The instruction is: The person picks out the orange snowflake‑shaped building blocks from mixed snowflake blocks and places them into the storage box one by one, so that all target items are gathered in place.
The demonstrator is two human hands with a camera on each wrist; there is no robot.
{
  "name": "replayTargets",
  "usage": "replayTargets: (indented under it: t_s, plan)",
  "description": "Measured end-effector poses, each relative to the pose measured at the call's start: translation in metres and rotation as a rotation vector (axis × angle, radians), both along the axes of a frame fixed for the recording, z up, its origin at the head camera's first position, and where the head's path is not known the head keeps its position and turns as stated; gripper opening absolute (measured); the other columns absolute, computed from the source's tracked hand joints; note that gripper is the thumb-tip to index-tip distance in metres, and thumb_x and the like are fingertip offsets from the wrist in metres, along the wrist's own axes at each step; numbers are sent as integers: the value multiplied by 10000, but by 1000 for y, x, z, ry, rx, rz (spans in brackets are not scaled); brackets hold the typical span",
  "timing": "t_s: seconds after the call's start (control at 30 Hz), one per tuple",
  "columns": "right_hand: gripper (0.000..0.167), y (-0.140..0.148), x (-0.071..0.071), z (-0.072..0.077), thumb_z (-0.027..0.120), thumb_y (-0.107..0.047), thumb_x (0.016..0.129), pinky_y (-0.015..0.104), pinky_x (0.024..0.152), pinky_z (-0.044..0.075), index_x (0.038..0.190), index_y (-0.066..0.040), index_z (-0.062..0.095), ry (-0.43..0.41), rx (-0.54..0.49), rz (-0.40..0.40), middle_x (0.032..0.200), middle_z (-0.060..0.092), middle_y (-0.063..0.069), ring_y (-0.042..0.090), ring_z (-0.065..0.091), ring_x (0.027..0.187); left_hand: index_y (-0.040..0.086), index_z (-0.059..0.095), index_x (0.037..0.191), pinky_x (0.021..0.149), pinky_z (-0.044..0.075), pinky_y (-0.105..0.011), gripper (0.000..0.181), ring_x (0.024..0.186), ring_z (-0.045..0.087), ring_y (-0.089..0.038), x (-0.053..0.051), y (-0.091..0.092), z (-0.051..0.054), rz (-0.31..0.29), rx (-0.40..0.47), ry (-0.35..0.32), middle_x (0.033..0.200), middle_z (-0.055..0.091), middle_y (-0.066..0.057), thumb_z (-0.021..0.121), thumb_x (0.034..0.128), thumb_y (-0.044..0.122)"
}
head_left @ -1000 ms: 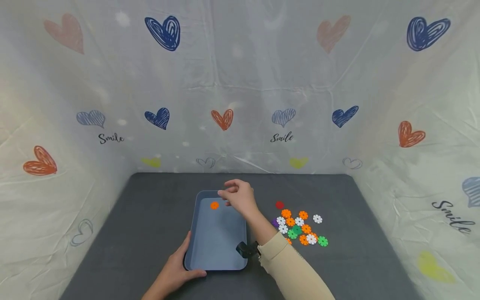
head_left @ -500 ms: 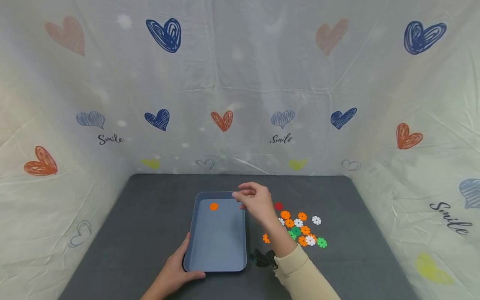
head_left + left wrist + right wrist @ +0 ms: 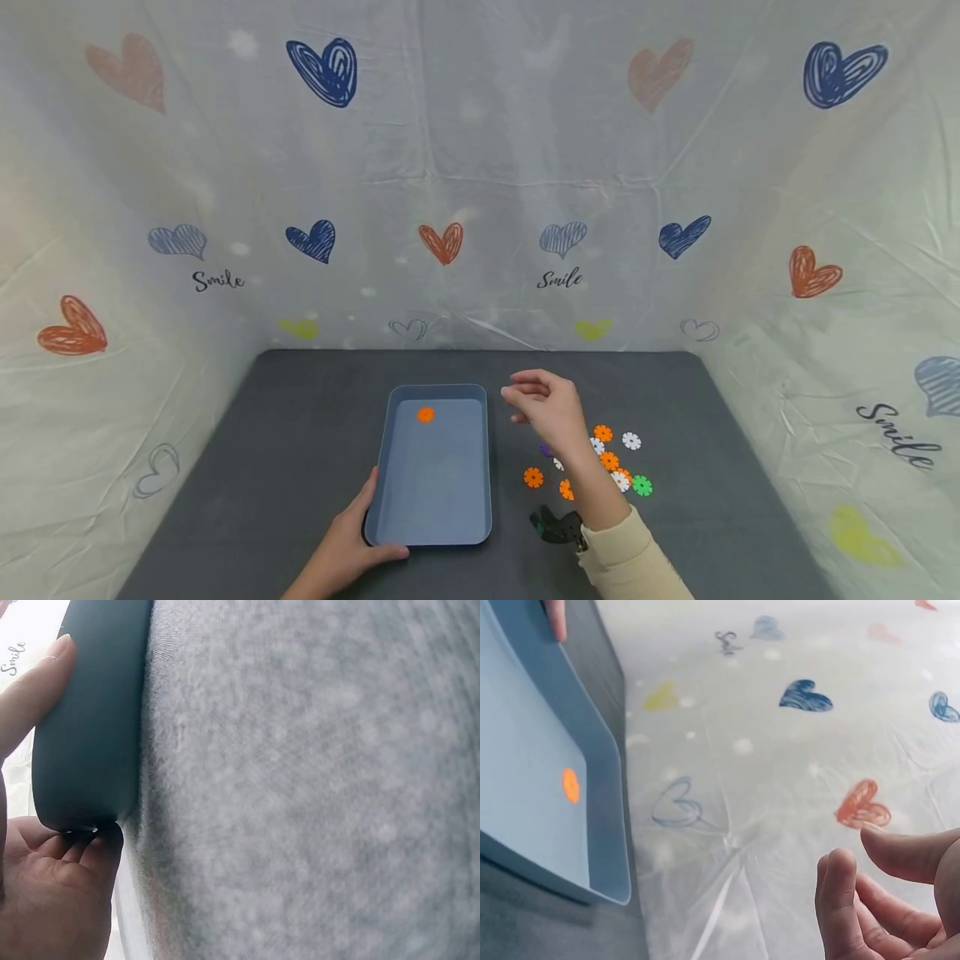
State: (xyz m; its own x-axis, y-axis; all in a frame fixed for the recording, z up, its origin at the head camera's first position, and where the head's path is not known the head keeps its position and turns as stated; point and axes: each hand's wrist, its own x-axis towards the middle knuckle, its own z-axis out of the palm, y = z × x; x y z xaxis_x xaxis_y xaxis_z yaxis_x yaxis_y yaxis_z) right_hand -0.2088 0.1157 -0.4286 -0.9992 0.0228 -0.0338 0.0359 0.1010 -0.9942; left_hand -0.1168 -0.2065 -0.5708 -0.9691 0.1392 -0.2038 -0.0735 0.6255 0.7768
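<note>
A shallow blue-grey tray [image 3: 431, 492] lies on the dark table, one orange notched plastic disc [image 3: 425, 414] inside near its far end. My left hand [image 3: 348, 529] grips the tray's near left corner; in the left wrist view its fingers [image 3: 101, 847] curl in under the tray wall. Right of the tray, my right hand [image 3: 551, 412] hovers with loosely bent fingers. The right wrist view shows a gap between its thumb and forefinger and nothing held. Beneath and beside the right forearm lie loose discs, among them an orange disc [image 3: 533, 477] and a green disc [image 3: 642, 486], some hidden.
The dark grey tabletop [image 3: 300, 433] carries the tray and the scattered discs. A pale curtain [image 3: 480, 192] printed with hearts encloses the back and both sides. A black wrist camera [image 3: 555, 527] juts out from the right wrist.
My right hand has moved rightward, from above the tray's far end to beside the tray, over the discs' left side. My left hand stays on the tray; the orange disc in it lies still.
</note>
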Motion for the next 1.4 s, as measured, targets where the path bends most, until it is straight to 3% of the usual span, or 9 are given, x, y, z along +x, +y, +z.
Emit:
replayTargets:
  t_s: [0.3, 0.5, 0.6, 0.83, 1.07, 1.4]
  plan:
    - [327, 27, 3, -3, 800, -171, 883, 340, 717, 621, 1168, -42, 704, 10, -16, -31, 1061, 721, 151, 166, 729, 859, 78, 72, 1632, 1147, 326, -610, 1309, 1498, 270, -432, 0, 0, -2, 5, 3, 2, 1668, 161, -209, 886, 705, 516]
    - [340, 50, 4, -8, 786, -195, 899, 409, 787, 616, 1192, -53, 690, 2, 22, -71, 1079, 722, 150, 238, 742, 884, 74, 73, 1632, 1150, 324, -604, 1309, 1500, 270, -425, 1, 0, -2, 1, 4, 8, 1668, 164, -206, 889, 705, 508]
    - [364, 59, 5, -12, 781, -214, 905, 364, 779, 617, 1212, -46, 680, -4, 20, -85, 1098, 719, 159, 228, 744, 863, 73, 75, 1631, 1153, 321, -601, 1315, 1501, 272, -422, 1, -1, -3, 2, -3, 12, 1667, 168, -207, 891, 699, 513]
    - [402, 77, 8, -20, 770, -310, 911, 318, 767, 613, 1217, -62, 690, -29, 121, -135, 1120, 735, 139, 246, 736, 892, 84, 77, 1633, 1153, 326, -593, 1333, 1500, 281, -409, -2, -2, -4, 1, -18, 20, 1671, 168, -193, 891, 682, 540]
    - [425, 96, 8, -36, 750, -359, 923, 254, 748, 584, 1250, -97, 681, -82, 202, -182, 1169, 735, 111, 94, 702, 892, 78, 73, 1632, 1145, 337, -597, 1338, 1495, 288, -417, -2, -1, -3, 5, -26, 15, 1667, 173, -201, 886, 681, 551]
    - [471, 120, 6, -67, 731, -330, 943, 278, 732, 575, 1304, -42, 642, -163, 234, -242, 1167, 718, 127, 154, 685, 902, 88, 76, 1634, 1141, 343, -595, 1328, 1491, 293, -422, 1, 0, -3, 0, -21, 13, 1664, 180, -206, 885, 686, 546]
